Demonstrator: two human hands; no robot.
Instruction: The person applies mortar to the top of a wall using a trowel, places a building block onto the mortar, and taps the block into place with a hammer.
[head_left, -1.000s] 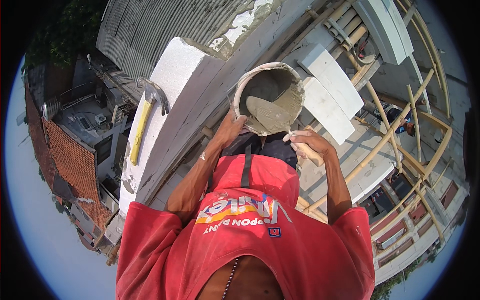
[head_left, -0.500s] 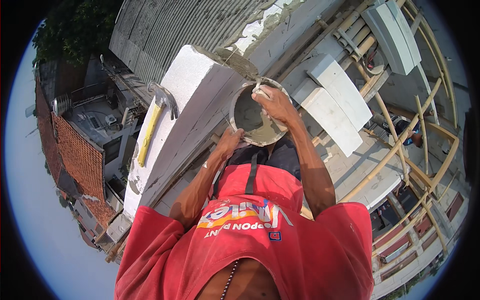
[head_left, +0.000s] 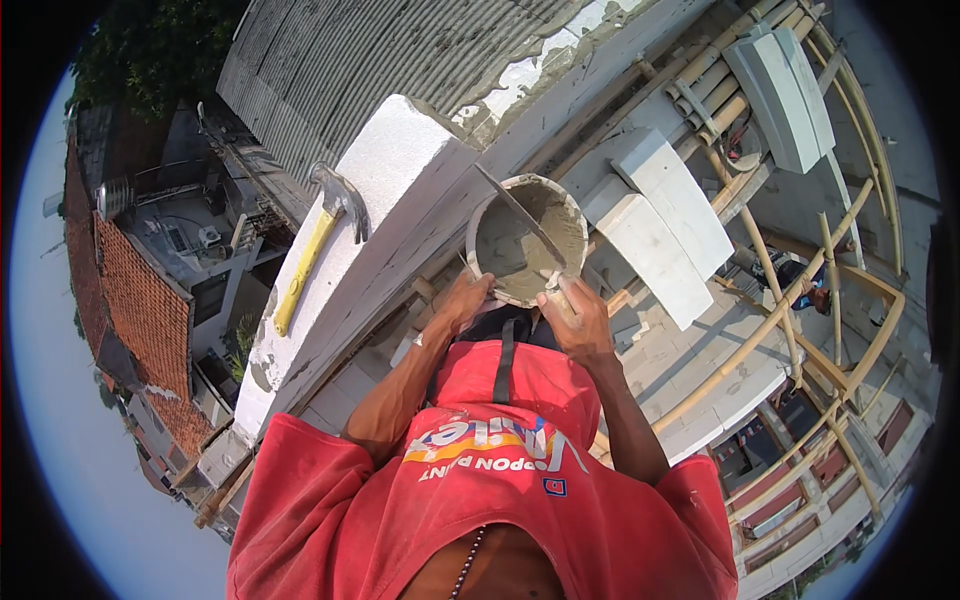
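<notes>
Mortar loading | left hand [head_left: 465, 300] grips near rim of mortar bucket [head_left: 527, 238], just ahead of chest | right hand [head_left: 578, 318] closed on trowel [head_left: 520, 215], blade inside bucket | next, likely: lift scoop toward white block wall [head_left: 370, 230] left of hands

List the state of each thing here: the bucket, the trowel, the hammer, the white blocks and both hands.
Bucket: upright, partly filled with grey mortar.
Trowel: blade in the mortar.
Hammer: lying untouched on the wall.
White blocks: lying flat on the scaffold.
Left hand: gripping the bucket rim.
Right hand: shut on the trowel handle.
</notes>
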